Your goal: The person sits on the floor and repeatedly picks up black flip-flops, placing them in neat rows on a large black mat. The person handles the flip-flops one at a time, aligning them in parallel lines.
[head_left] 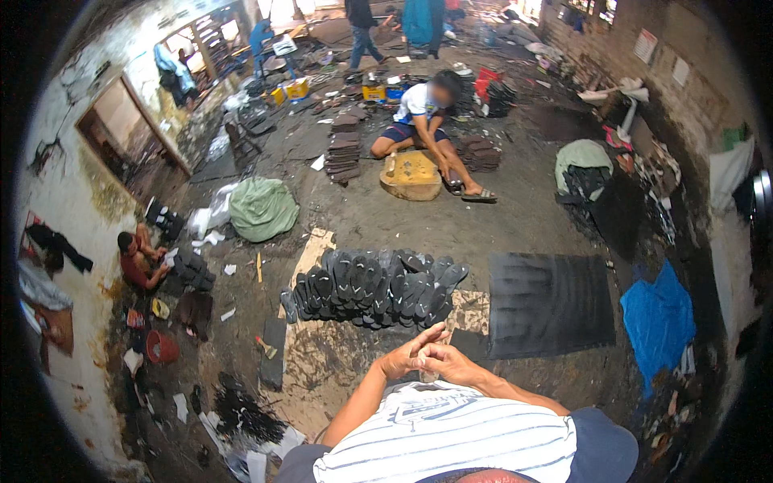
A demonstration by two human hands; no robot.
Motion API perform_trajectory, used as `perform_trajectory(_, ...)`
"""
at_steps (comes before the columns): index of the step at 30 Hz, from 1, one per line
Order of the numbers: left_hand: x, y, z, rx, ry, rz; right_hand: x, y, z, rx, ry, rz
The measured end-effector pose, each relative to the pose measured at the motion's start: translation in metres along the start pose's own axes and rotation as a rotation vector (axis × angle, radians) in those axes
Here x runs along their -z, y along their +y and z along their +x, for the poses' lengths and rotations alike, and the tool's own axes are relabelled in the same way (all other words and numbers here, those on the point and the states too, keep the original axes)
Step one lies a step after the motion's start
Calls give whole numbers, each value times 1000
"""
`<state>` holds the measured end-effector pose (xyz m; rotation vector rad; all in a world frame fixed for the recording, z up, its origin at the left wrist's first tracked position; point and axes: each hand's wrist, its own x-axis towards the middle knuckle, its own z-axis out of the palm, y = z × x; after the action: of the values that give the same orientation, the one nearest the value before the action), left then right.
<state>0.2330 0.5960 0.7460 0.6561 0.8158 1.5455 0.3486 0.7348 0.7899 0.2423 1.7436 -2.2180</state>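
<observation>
My left hand [400, 359] and my right hand [456, 365] meet in front of my striped shirt. The left fingers stretch out toward the upper right. My right fingers are drawn together against the left hand, and whether a small thing is pinched there I cannot make out. Just beyond the hands lies a wide pile of black flip-flops [374, 286], packed in rows. They rest on a worn, stained tan sheet [318, 366] on the floor. Neither hand touches the pile. To its right a large black rubber sheet [551, 306] lies flat.
A brush [267, 348] lies on a dark strip [272, 372] at left. Ahead, a person [423, 113] sits by a yellowish block [411, 175] and stacked dark slabs [344, 149]. Another person [143, 259] sits at left near a red bucket [163, 347]. Blue sheeting [659, 318] lies right.
</observation>
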Motion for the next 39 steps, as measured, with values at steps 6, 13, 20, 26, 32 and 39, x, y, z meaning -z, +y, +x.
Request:
perform_trajectory(6, 0, 11, 10, 28, 77, -138, -4, 12, 15, 136, 96, 116)
perform_trajectory(13, 17, 6, -7, -122, 221, -300, 10, 41, 23, 99, 371, 376)
perform_trajectory(20, 54, -36, -5, -102, 715, 10, 22, 53, 28, 57, 413, 230)
perform_trajectory(26, 36, -21, -2, 27, 730, 62, 9, 50, 31, 4, 452, 248)
perform_trajectory(32, 34, -29, 1, 86, 831, 479, 1, 45, 31, 85, 374, 168)
perform_trajectory(39, 47, -33, -6, 161, 480, 311, 7, 42, 28, 131, 167, 216)
